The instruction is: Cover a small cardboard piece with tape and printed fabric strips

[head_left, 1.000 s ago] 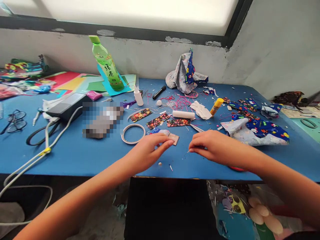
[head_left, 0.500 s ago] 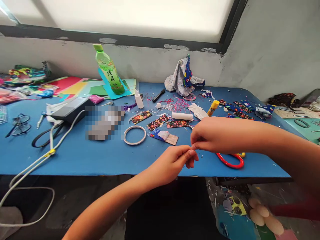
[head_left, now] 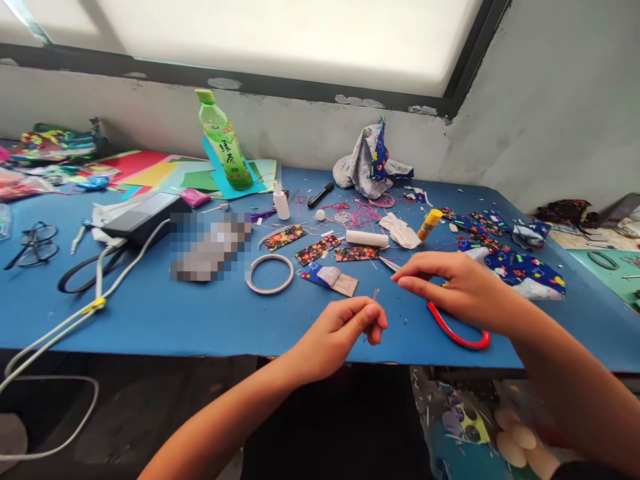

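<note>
My left hand [head_left: 350, 333] is closed in a pinch near the table's front edge. Thin strands, thread or fine wire [head_left: 377, 293], poke out above and below its fingers. To the right, my right hand [head_left: 440, 287] hovers over a pair of scissors with a red handle [head_left: 483, 340], thumb and forefinger slightly apart with nothing visible between them. It hides the middle of the scissors; the blade tips show beyond the fingertips. Whether it touches them I cannot tell. A folded blue and beige fabric piece [head_left: 345, 285] lies just beyond my left hand.
Flowered fabric strips [head_left: 284, 237], a white roll [head_left: 367, 239], a tape ring [head_left: 271, 291] and a glue stick [head_left: 429, 225] lie or stand mid-table. A green tea bottle [head_left: 227, 150] and small white bottle [head_left: 281, 201] stand behind. Blue patterned cloth [head_left: 530, 268] lies right; white cables [head_left: 100, 273] hang left.
My hands have come apart from their joined pinch. The right hand has moved right and over the scissors; strands now show in the left hand, which stays nearly in place.
</note>
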`<action>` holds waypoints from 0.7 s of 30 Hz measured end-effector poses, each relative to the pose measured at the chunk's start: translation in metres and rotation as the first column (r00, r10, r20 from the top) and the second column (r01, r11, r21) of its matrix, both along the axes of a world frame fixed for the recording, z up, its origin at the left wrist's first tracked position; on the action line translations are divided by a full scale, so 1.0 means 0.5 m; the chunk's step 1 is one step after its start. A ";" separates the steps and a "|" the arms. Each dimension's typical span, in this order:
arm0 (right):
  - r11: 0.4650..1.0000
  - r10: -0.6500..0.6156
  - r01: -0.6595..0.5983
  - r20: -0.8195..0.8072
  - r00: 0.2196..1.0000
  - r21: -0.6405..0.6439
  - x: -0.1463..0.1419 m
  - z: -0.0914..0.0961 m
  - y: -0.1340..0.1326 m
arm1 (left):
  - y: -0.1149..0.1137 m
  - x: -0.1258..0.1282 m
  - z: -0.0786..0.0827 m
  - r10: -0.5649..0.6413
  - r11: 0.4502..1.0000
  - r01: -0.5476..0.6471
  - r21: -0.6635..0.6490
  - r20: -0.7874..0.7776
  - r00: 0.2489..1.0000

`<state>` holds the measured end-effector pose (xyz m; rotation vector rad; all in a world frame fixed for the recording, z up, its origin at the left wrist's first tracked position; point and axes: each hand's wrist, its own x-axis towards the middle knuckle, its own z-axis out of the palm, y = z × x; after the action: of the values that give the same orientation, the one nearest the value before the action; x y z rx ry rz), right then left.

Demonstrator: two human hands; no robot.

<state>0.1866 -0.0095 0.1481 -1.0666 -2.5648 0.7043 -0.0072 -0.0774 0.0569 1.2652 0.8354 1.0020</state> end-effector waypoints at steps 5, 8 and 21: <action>0.901 -0.400 0.376 0.078 0.913 0.217 0.102 -0.093 -0.014 | 0.005 0.005 -0.020 0.170 0.985 -0.163 -0.046 0.292 0.941; 0.867 -0.483 0.426 0.227 0.845 0.259 0.170 -0.169 -0.015 | 0.014 0.011 -0.028 0.214 0.977 -0.185 -0.108 0.444 0.870; 0.719 -0.646 0.551 0.116 0.754 0.424 0.193 -0.247 -0.033 | 0.021 0.009 -0.040 0.274 0.956 -0.295 -0.001 0.368 0.888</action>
<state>0.2830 -0.0258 0.0246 -1.8101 -2.1617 -0.0948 -0.0028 -0.0669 0.0371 0.9717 0.7152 1.4555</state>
